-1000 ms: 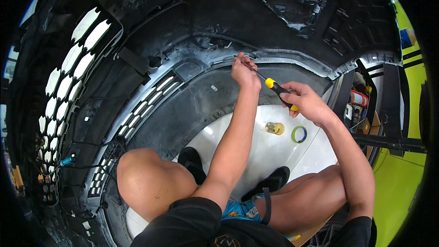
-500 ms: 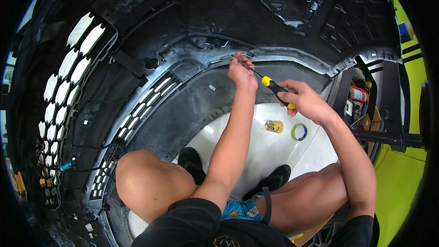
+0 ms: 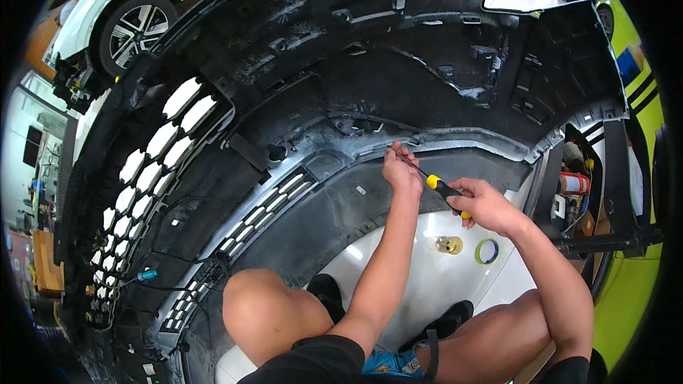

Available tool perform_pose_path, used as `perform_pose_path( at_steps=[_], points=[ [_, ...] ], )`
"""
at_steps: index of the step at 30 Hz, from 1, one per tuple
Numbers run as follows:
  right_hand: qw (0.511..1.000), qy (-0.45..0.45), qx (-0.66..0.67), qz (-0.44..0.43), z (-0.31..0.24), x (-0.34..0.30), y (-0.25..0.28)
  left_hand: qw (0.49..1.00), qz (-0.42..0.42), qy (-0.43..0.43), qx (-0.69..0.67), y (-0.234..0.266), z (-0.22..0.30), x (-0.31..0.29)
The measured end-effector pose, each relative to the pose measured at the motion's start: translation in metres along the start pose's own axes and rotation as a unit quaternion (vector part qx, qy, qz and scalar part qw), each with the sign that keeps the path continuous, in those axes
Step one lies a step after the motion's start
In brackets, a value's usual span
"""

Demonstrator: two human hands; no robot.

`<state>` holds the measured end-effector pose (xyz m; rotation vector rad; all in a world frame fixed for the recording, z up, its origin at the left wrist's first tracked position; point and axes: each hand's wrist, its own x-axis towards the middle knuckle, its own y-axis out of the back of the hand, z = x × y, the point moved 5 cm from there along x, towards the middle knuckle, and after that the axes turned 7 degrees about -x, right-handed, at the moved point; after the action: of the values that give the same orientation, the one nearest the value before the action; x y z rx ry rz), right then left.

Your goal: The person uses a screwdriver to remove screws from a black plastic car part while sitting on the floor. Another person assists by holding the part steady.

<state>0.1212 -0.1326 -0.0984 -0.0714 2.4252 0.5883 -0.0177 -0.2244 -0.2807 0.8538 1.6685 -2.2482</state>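
My right hand (image 3: pixel 486 206) grips the black and yellow handle of a screwdriver (image 3: pixel 445 189). The thin shaft slants up and left to my left hand (image 3: pixel 403 171), whose fingers are curled round it near the tip. The tip itself is hidden by those fingers. Both hands are over the inner side of a large black car bumper (image 3: pixel 334 203), and my left fingertips are at its pale, scuffed inner ridge (image 3: pixel 462 144). Whether the tip touches the ridge I cannot tell.
Below my hands, a yellowish see-through roll or jar (image 3: pixel 449 244) and a green-and-blue ring (image 3: pixel 487 251) lie on a white surface. At right stands a black-framed tool cart (image 3: pixel 615 171) beside a lime-green car body (image 3: pixel 629 299). A white car (image 3: pixel 78 25) is at far left.
My view has tilted up and left, so the white car now shows and the scene sits lower and further right. Both hands keep their grip on the screwdriver.
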Motion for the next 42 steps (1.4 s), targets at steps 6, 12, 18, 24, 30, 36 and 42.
perform_pose_path(
  at_steps=[6,12,18,24,30,36,42],
  points=[
    [1.0,-0.005,0.002,0.004,0.0,-0.002,0.002,1.0,0.005,0.009,-0.008,-0.006,0.006,-0.003],
    [1.0,-0.003,0.022,0.018,0.001,-0.004,0.005,1.0,-0.014,-0.004,-0.006,-0.016,0.017,-0.004],
    [0.997,0.01,0.064,0.048,-0.007,-0.006,0.008,0.999,-0.039,-0.009,-0.002,-0.015,0.01,-0.004],
    [0.995,-0.014,0.086,0.055,-0.007,-0.011,0.007,1.0,-0.024,0.006,-0.016,-0.012,0.002,-0.004],
    [0.996,-0.007,0.078,0.046,-0.011,-0.012,0.003,0.998,-0.058,-0.012,-0.006,-0.021,0.012,-0.007],
    [0.996,0.002,0.079,0.05,-0.016,-0.013,0.0,0.997,-0.069,-0.015,-0.008,-0.021,0.017,-0.007],
    [0.994,0.007,0.091,0.061,-0.015,-0.012,0.002,0.989,-0.144,-0.03,0.023,-0.041,0.027,-0.019]
  ],
)
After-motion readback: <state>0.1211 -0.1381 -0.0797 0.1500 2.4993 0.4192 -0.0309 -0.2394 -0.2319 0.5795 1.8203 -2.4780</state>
